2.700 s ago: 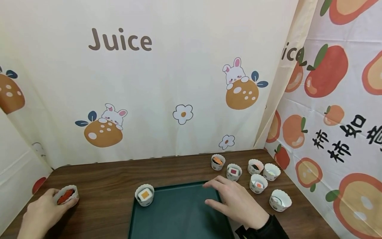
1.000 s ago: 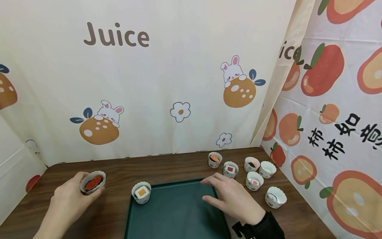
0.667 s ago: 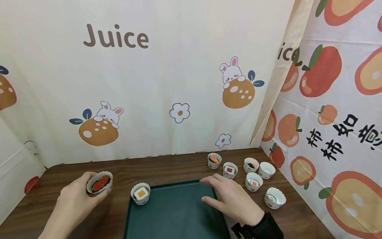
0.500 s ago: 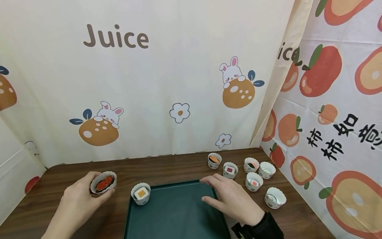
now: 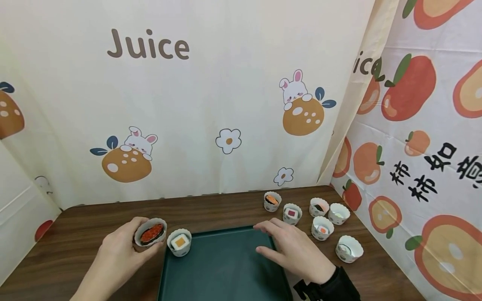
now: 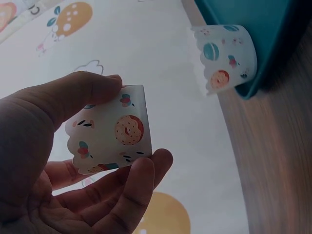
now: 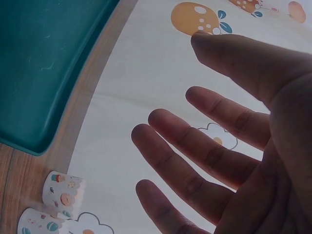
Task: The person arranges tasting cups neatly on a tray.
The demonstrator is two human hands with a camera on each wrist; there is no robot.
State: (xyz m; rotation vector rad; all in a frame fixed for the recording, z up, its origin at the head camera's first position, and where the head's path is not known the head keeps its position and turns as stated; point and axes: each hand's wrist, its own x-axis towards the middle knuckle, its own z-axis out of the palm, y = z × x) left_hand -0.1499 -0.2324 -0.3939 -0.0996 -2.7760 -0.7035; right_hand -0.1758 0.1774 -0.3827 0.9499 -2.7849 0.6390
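My left hand (image 5: pixel 122 255) grips a scallop-edged paper cup (image 6: pixel 109 130) printed with donuts, thumb on one side and fingers on the other. Inside that cup lies a red-topped sushi piece (image 5: pixel 152 234) with a dark wrap. Just right of it, a second paper cup (image 5: pixel 180 247) with a white, yellow-centred piece stands at the back left corner of the dark green tray (image 5: pixel 222 267). Over the tray's right side hangs my right hand (image 5: pixel 295 251), fingers spread and holding nothing, as the right wrist view also shows.
Several more paper cups stand at the back right of the wooden table (image 5: pixel 226 209), among them one with an orange-topped piece (image 5: pixel 272 200) and a nearer one (image 5: pixel 349 249) at the right. A printed curtain (image 5: pixel 180 100) rises behind the table's back edge.
My left hand has carried the cup with the red-topped sushi rightward from the table's far left, close to the cup at the tray's corner. The right hand has stayed nearly still.
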